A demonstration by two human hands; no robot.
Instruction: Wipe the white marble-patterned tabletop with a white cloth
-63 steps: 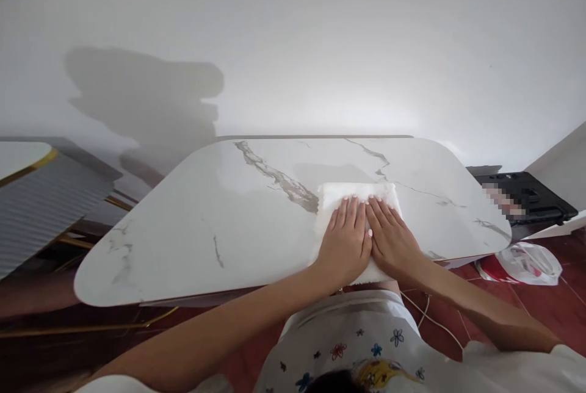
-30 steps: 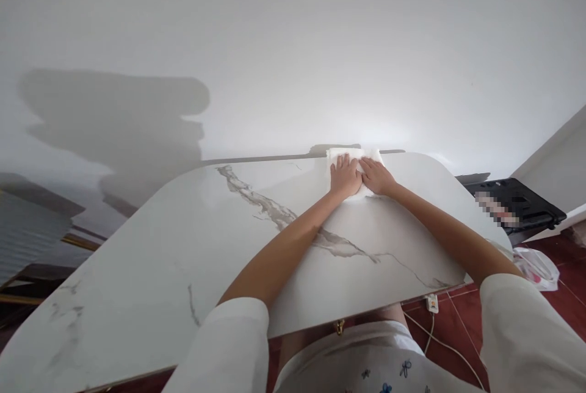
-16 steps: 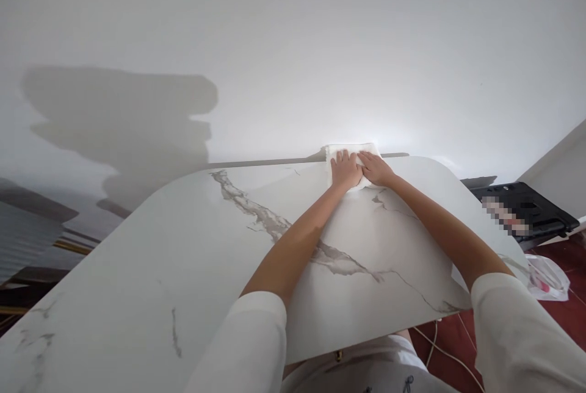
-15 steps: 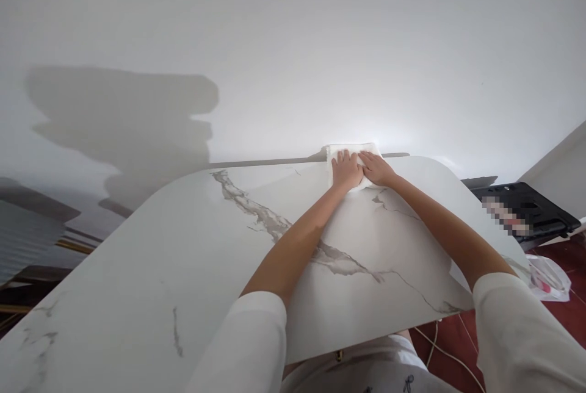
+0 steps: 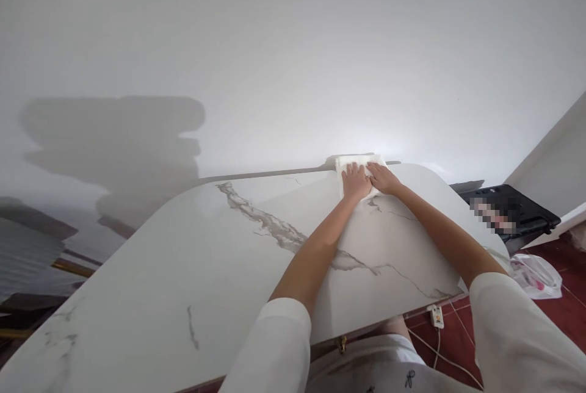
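A white cloth (image 5: 341, 174), folded into a small pad, lies on the far edge of a white marble-patterned table (image 5: 256, 295), close to the wall. My left hand (image 5: 357, 180) rests flat on the cloth with fingers stretched out toward the wall. Beside it, my right hand (image 5: 383, 178) also presses flat on the cloth, its fingers pointing to the left near the left hand's. Both arms are extended across the tabletop. The palms hide much of the cloth.
The white wall (image 5: 293, 63) rises behind the table. A black case (image 5: 531, 210) stands at the right, with a clear plastic bag (image 5: 536, 277) below it. A white power strip (image 5: 437, 317) with a cord hangs near the red tiled floor (image 5: 570, 313). Chairs (image 5: 32, 252) are at the left.
Both hands and the cloth have slid slightly right along the table's far edge. My view has shifted a little, bringing the power strip into sight.
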